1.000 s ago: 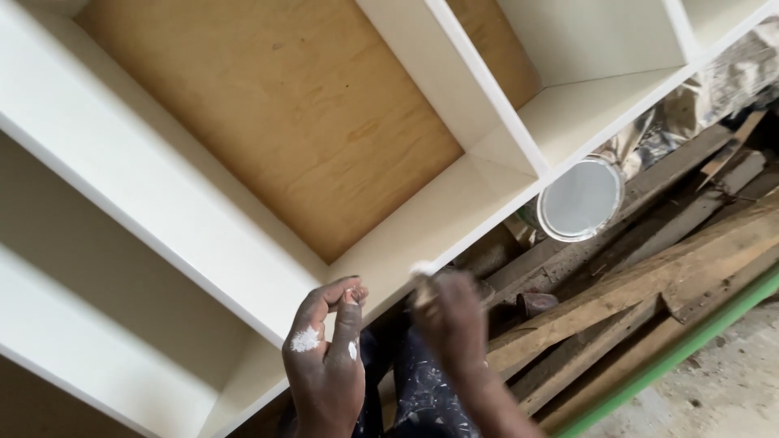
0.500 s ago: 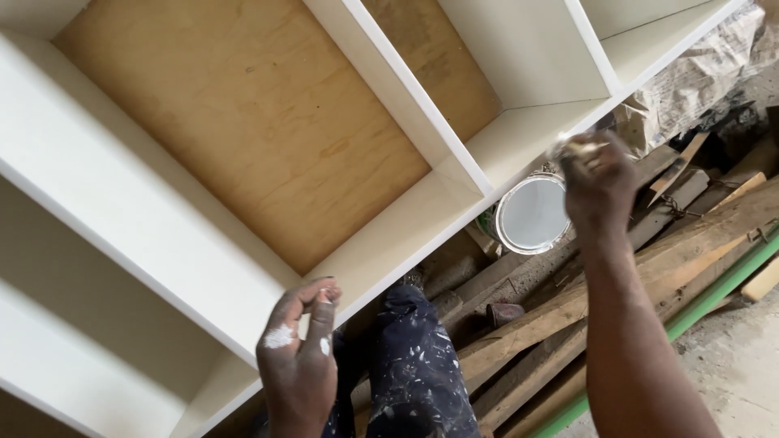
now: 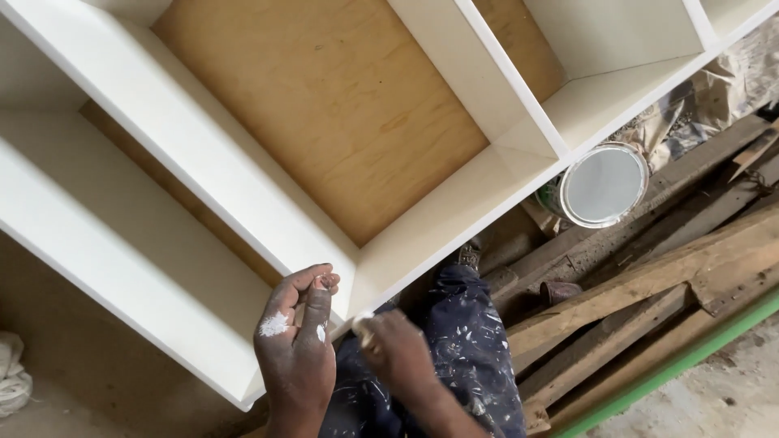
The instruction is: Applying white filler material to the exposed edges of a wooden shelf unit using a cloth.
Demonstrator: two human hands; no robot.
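A white shelf unit (image 3: 454, 219) with a bare plywood back (image 3: 341, 122) lies in front of me. My left hand (image 3: 296, 345), dabbed with white paint, is curled shut beside the unit's front edge, with nothing visible in it. Just to its right, my right hand (image 3: 402, 353) is closed on a small pale object (image 3: 363, 321), whose tip touches the white front edge. What that object is cannot be made out. Below both hands are my dark, paint-spattered trousers (image 3: 471, 349).
An open can of white paint (image 3: 604, 185) stands past the unit's edge at right. Rough wooden planks (image 3: 649, 284) and a green bar (image 3: 690, 357) lie there too. A crumpled sheet (image 3: 714, 89) is at top right, and a white rag (image 3: 10, 377) at far left.
Half a second ago my right hand was stretched out by the paint can. It has come back to the shelf's front edge beside my left hand, which has barely moved.
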